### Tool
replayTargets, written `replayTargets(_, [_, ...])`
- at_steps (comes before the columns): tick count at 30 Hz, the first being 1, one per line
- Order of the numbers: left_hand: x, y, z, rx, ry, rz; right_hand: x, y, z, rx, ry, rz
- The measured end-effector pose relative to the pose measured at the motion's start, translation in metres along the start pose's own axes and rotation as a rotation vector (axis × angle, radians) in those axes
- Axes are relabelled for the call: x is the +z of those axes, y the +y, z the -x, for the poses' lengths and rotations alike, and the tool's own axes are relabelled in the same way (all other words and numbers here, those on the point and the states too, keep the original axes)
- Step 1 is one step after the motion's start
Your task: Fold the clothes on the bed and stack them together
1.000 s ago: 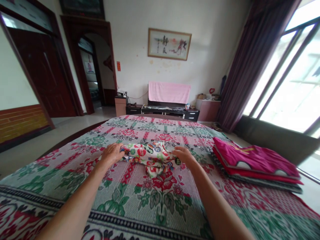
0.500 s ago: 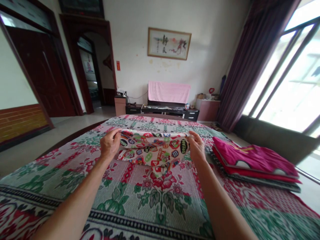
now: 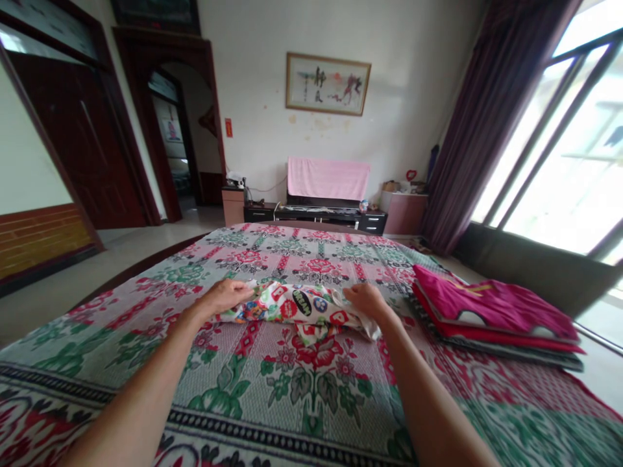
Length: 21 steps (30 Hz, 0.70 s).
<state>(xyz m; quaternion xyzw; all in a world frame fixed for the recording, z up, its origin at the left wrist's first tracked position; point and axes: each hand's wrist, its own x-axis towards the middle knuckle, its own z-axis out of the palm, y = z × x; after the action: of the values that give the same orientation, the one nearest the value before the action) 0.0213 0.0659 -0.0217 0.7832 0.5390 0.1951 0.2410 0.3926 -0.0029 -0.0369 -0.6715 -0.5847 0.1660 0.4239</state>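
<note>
A small white garment printed with colourful badges lies bunched on the flowered bedspread in front of me. My left hand grips its left end with curled fingers. My right hand pinches its right end. Both hands rest low on the bed, about a garment's width apart, and the cloth sags in a long roll between them.
A stack of folded clothes, magenta on top, sits on the bed at my right. Beyond the bed stand a low dark cabinet with a pink towel over it, a doorway at left and a curtained window at right.
One second ago the garment lay crumpled under both hands. Half a second ago I held it lifted and stretched. Now both hands have lowered it back onto the bedspread.
</note>
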Motion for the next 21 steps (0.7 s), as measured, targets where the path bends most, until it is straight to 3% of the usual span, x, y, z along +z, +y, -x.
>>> replayTargets(3, [0.012,-0.005,-0.007,-0.075,0.082,-0.100,0.021,-0.008,0.001,-0.030,0.031,0.181])
replayTargets(7, [0.025,-0.008,-0.010,-0.003,0.023,-0.242,0.040,-0.011,0.010,-0.007,0.034,0.331])
replayTargets(10, [0.028,-0.005,-0.008,0.028,0.011,-0.306,0.042,-0.009,0.013,0.004,-0.005,0.335])
replayTargets(13, [0.028,0.000,-0.004,0.041,0.004,-0.324,0.036,-0.008,0.012,0.071,0.080,0.144])
replayTargets(17, [0.033,0.008,-0.002,0.092,0.024,-0.334,0.022,-0.015,0.006,0.126,0.246,-0.337])
replayTargets(21, [0.033,0.018,-0.003,0.137,0.076,-0.327,0.002,-0.026,0.002,0.122,0.226,-0.751])
